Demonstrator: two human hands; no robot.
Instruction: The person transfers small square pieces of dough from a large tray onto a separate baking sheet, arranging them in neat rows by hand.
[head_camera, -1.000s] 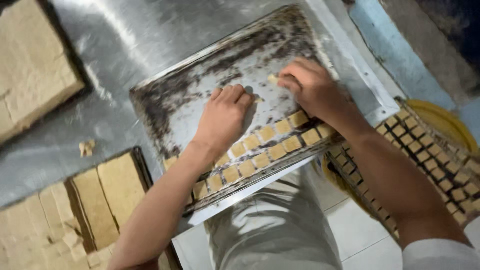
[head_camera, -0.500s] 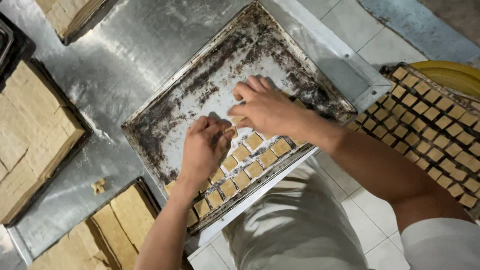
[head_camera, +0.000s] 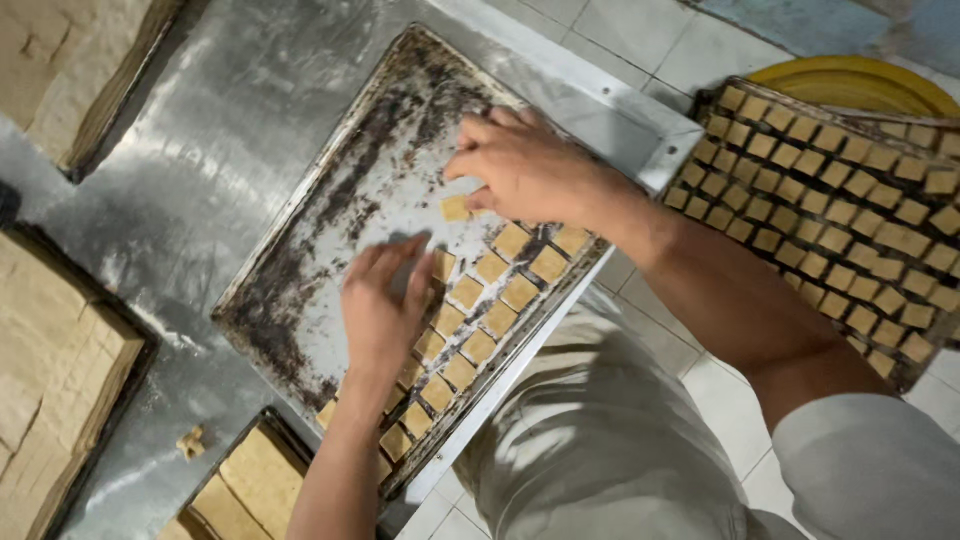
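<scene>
A worn, dark-stained metal baking tray (head_camera: 330, 210) lies on a steel table. Two rows of small tan dough squares (head_camera: 478, 345) run along its near edge. My right hand (head_camera: 530, 165) rests over the upper end of the rows, fingertips on one loose dough square (head_camera: 455, 208) set down on the tray. My left hand (head_camera: 382, 305) lies flat with fingers spread on the tray, touching the squares of the inner row. Neither hand is closed around anything.
A second tray filled with dough squares (head_camera: 850, 220) sits at the right over a yellow tub (head_camera: 860, 85). Slabs of cut dough lie at the left (head_camera: 50, 370), top left (head_camera: 60, 70) and bottom (head_camera: 250, 480). A dough crumb (head_camera: 190, 440) sits on the steel table (head_camera: 220, 130).
My right hand has shifted along the tray and set a new square down at the end of the rows. My left hand slid up the inner row. The camera view has tilted.
</scene>
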